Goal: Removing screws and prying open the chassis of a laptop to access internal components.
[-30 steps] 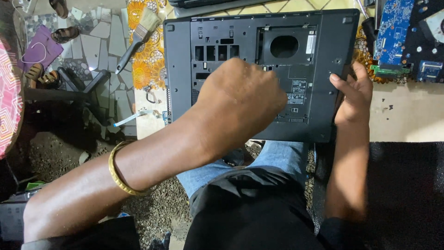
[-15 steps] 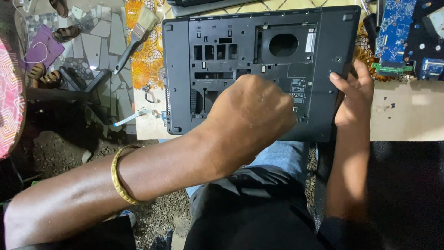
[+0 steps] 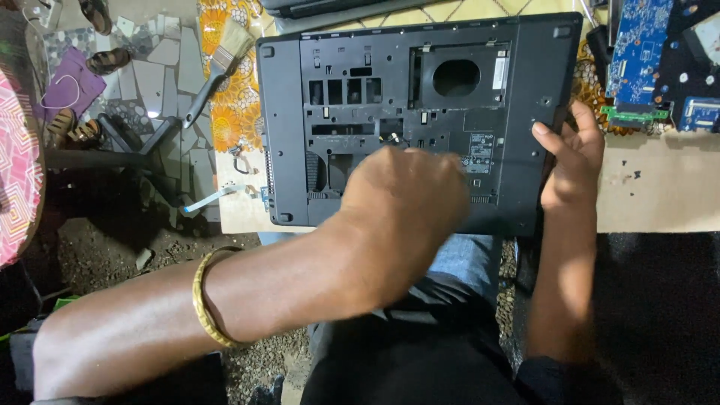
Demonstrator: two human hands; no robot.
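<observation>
Laptop base [image 3: 420, 97] is lying underside-up, overhanging the table edge [image 3: 660, 195]. Left hand [image 3: 405, 202] is curling over its lower middle, grip hidden; right hand [image 3: 570, 161] is clasping its right edge. Overhang risks tipping lapward.

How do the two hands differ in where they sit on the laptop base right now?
The left hand lies closed over the lower middle of the dark grey plastic laptop base, knuckles up and blurred; the right hand grips its right edge with fingers curled on, sharp in view. The left wrist wears a gold bangle; the right is bare. Both touch the same base.
</observation>
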